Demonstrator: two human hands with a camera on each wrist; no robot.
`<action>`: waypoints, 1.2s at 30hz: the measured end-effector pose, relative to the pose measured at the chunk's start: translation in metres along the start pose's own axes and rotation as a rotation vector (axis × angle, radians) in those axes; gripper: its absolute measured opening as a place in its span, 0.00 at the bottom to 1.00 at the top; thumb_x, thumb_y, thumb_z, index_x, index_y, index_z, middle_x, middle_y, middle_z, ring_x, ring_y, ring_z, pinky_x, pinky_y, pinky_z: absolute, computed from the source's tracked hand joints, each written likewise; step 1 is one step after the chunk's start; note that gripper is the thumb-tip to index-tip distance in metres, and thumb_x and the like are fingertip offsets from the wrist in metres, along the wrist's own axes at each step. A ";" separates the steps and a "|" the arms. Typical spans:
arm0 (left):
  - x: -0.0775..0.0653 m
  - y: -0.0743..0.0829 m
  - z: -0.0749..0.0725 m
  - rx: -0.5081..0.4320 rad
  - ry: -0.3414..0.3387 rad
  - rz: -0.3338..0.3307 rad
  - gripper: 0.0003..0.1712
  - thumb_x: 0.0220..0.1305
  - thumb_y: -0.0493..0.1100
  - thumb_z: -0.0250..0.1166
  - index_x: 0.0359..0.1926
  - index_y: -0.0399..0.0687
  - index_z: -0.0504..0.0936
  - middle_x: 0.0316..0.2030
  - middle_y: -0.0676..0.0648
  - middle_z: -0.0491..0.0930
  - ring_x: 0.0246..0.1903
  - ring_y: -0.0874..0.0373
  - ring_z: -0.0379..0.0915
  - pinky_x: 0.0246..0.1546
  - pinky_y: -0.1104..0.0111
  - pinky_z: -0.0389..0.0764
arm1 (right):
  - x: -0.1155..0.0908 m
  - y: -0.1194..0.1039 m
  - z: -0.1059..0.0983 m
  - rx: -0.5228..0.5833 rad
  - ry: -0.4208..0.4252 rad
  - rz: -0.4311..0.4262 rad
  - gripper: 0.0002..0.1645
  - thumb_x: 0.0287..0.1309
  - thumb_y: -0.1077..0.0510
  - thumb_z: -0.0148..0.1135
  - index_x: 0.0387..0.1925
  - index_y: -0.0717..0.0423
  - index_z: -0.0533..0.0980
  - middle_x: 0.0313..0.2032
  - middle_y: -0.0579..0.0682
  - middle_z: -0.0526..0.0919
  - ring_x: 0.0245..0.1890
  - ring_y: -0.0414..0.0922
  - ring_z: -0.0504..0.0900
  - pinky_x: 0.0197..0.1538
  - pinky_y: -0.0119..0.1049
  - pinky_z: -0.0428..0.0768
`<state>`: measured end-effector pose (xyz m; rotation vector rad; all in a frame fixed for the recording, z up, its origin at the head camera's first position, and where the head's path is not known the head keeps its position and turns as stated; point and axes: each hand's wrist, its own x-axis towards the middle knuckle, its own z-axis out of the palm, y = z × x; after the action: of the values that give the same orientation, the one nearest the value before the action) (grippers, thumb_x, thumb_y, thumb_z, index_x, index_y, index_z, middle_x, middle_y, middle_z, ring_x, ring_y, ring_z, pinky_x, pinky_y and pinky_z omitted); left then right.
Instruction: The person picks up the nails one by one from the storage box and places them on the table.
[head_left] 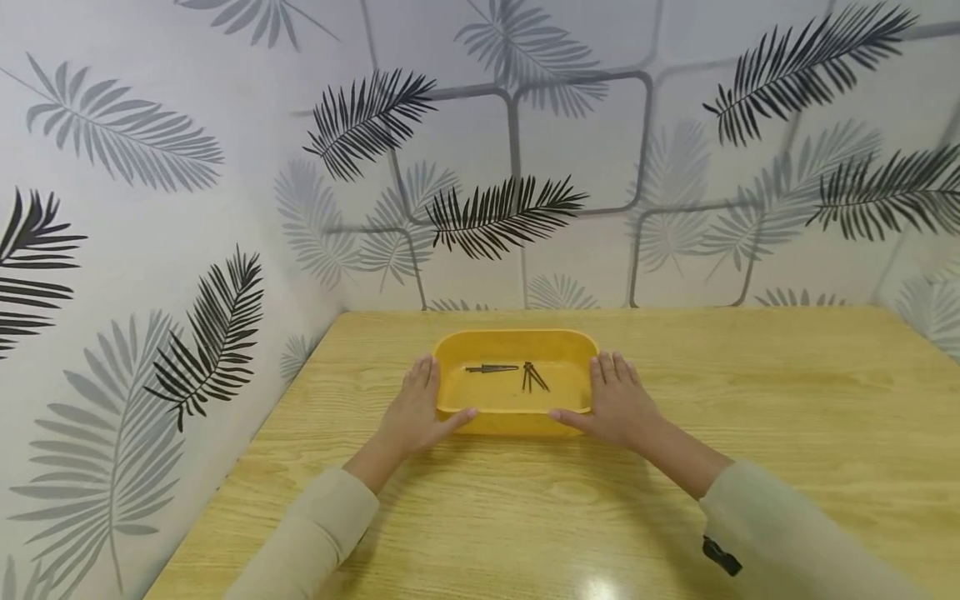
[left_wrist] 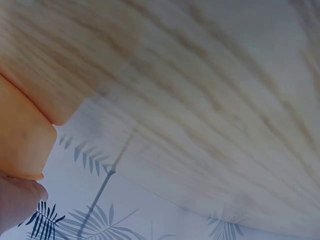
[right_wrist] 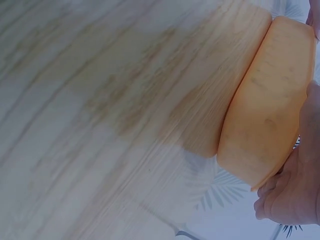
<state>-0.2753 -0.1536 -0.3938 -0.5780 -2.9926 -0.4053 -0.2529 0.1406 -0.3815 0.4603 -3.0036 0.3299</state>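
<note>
A yellow plastic tray (head_left: pixel 517 424) with rounded corners and raised walls sits on the wooden table. My left hand (head_left: pixel 417 408) holds its left end, and my right hand (head_left: pixel 618 404) holds the right end. Both thumbs lie over the front rim, with the fingers along the end walls. Inside the tray are a slim, dark, tapered tool (head_left: pixel 495 367) lying sideways and a small dark item with thin spread legs (head_left: pixel 532 377); their exact kinds are too small to tell. The right wrist view shows the tray's outer wall (right_wrist: pixel 267 100) beside curled fingers.
The wood-grain table (head_left: pixel 750 400) reaches back to a wall (head_left: pixel 585 158) patterned with leaves and frames. Another leaf-patterned wall (head_left: pixel 112 275) borders the table's left edge. A small black clip-like piece (head_left: pixel 722 556) hangs at the right sleeve.
</note>
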 end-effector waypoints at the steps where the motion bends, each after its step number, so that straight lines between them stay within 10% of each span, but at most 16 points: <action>1: 0.000 0.000 0.000 0.004 0.001 -0.005 0.58 0.61 0.70 0.50 0.70 0.29 0.39 0.71 0.32 0.37 0.72 0.42 0.32 0.72 0.56 0.41 | 0.000 0.000 -0.001 -0.002 0.000 -0.002 0.60 0.56 0.29 0.50 0.65 0.78 0.48 0.67 0.74 0.48 0.69 0.68 0.45 0.70 0.59 0.46; 36: -0.007 0.019 0.005 -0.008 0.013 -0.004 0.58 0.60 0.70 0.51 0.70 0.29 0.41 0.71 0.31 0.40 0.72 0.41 0.33 0.71 0.54 0.44 | -0.020 0.008 -0.007 -0.008 0.016 -0.013 0.61 0.56 0.29 0.49 0.65 0.80 0.49 0.66 0.75 0.50 0.68 0.69 0.46 0.69 0.60 0.48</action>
<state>-0.2621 -0.1374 -0.3945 -0.5681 -2.9812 -0.4203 -0.2363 0.1554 -0.3787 0.4739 -2.9841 0.3189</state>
